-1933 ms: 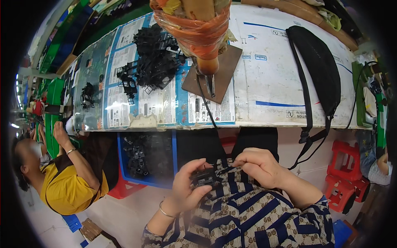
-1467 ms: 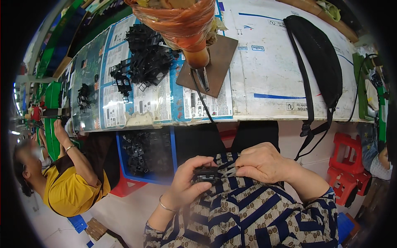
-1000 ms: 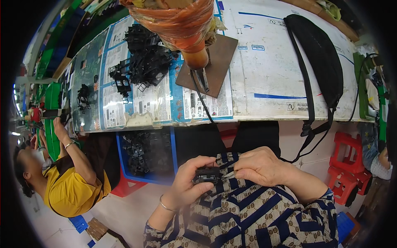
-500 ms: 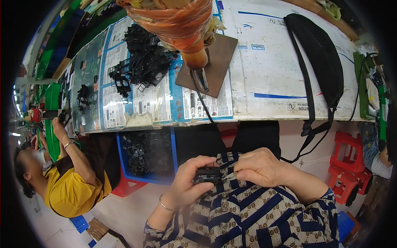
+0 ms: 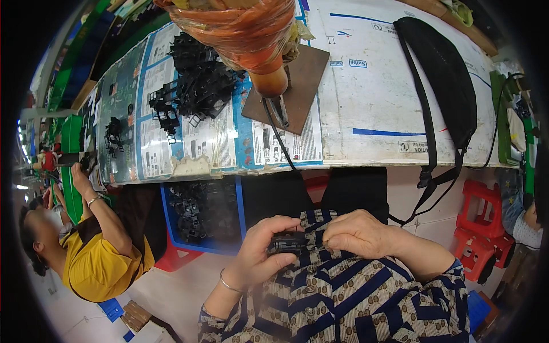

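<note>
Between the thumb and fingers of my left hand is a small black plastic frame part, held in front of my patterned shirt. My right hand is closed in a pinch just right of that part, a small gap away. Whatever its fingers hold is hidden from this view. On the table to the upper left lies a tangled heap of similar black plastic parts. A blue bin with more black parts stands below the table edge, left of my lap.
An orange plastic-wrapped fixture rises by a brown board on the table. A black bag lies at right, its strap hanging over the edge. Red stools stand at right. A person in yellow sits at left.
My right hand has drawn slightly away from the black part. The pale, thin tool seen between its fingers and the part earlier no longer shows. My left hand stays in place.
</note>
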Motion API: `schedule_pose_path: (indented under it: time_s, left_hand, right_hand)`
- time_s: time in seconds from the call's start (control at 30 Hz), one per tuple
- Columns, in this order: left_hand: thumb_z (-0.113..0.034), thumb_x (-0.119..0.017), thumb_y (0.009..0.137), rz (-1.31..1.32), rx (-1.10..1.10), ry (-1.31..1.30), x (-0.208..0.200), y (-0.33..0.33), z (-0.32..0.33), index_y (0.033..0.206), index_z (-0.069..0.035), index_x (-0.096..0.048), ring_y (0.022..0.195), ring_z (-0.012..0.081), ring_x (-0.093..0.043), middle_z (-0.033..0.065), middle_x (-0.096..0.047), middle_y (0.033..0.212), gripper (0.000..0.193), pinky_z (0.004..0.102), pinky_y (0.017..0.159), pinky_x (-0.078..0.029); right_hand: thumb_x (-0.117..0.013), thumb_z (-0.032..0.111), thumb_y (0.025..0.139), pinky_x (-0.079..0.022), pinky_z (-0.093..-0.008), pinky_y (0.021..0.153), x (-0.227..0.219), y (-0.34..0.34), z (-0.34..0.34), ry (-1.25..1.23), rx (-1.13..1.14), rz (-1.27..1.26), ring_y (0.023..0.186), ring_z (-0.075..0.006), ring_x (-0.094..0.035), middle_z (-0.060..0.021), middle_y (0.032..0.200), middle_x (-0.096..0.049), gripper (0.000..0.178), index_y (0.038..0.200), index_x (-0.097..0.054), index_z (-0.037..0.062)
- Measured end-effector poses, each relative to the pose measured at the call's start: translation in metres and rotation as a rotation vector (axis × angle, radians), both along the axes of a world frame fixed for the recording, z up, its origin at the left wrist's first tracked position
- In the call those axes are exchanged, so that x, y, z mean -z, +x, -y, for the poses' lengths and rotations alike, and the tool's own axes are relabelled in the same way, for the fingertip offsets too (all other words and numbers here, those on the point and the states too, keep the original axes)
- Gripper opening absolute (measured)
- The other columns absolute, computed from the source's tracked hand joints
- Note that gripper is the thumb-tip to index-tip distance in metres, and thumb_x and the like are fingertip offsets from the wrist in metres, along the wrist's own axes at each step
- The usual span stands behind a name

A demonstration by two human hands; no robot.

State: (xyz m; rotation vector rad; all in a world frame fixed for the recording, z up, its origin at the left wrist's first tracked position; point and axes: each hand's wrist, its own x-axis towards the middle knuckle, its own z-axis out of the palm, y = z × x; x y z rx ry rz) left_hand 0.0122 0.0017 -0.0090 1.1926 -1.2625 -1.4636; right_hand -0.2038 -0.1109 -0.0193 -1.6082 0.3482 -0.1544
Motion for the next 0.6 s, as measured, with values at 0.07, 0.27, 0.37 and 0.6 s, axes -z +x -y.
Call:
schedule_pose_path:
  time_s: [0.07, 0.27, 0.37, 0.6]
  left_hand:
    - [-0.013, -0.065, 0.075, 0.01, 0.011, -0.009, -0.0007, 0.0003, 0.0015, 0.118, 0.001, -0.042, 0.096, 0.0205, -0.052, 0.0159, -0.053, 0.106, 0.051, 0.0319, 0.085, -0.04]
    - [-0.014, -0.065, 0.075, -0.002, -0.008, -0.023, 0.0011, 0.0015, -0.001, 0.117, 0.001, -0.042, 0.095, 0.0213, -0.052, 0.0163, -0.054, 0.105, 0.05, 0.0322, 0.084, -0.04]
    - [-0.013, -0.065, 0.075, -0.008, -0.003, -0.022, 0.0013, -0.0002, 0.0022, 0.117, 0.001, -0.043, 0.094, 0.0213, -0.052, 0.0164, -0.054, 0.104, 0.05, 0.0322, 0.084, -0.04]
    - [-0.013, -0.065, 0.074, 0.006, -0.01, -0.027, 0.0024, 0.0018, 0.0018, 0.116, 0.001, -0.043, 0.094, 0.0214, -0.052, 0.0163, -0.054, 0.104, 0.05, 0.0322, 0.083, -0.041]
  right_hand:
    - [-0.045, 0.027, 0.088, -0.044, -0.0367, 0.061, 0.0012, -0.0001, -0.0012, 0.084, -0.005, -0.002, 0.067, -0.0302, -0.057, -0.0132, 0.071, -0.057, 0.029, 0.079, -0.06, 0.0029]
    - [-0.044, 0.026, 0.089, -0.044, -0.0356, 0.062, 0.0031, 0.0027, -0.0023, 0.137, -0.053, -0.014, 0.067, -0.029, -0.057, -0.013, 0.071, -0.058, 0.031, 0.076, -0.059, 0.0024]
    - [-0.044, 0.025, 0.089, -0.044, -0.0356, 0.062, 0.0038, 0.0003, -0.0025, 0.126, -0.026, -0.021, 0.067, -0.0288, -0.057, -0.013, 0.07, -0.057, 0.031, 0.075, -0.059, 0.0021]
    - [-0.043, 0.024, 0.09, -0.043, -0.0337, 0.06, 0.0076, 0.0021, -0.0096, 0.168, 0.014, -0.02, 0.063, -0.0255, -0.056, -0.0114, 0.067, -0.057, 0.031, 0.073, -0.058, 0.0018]
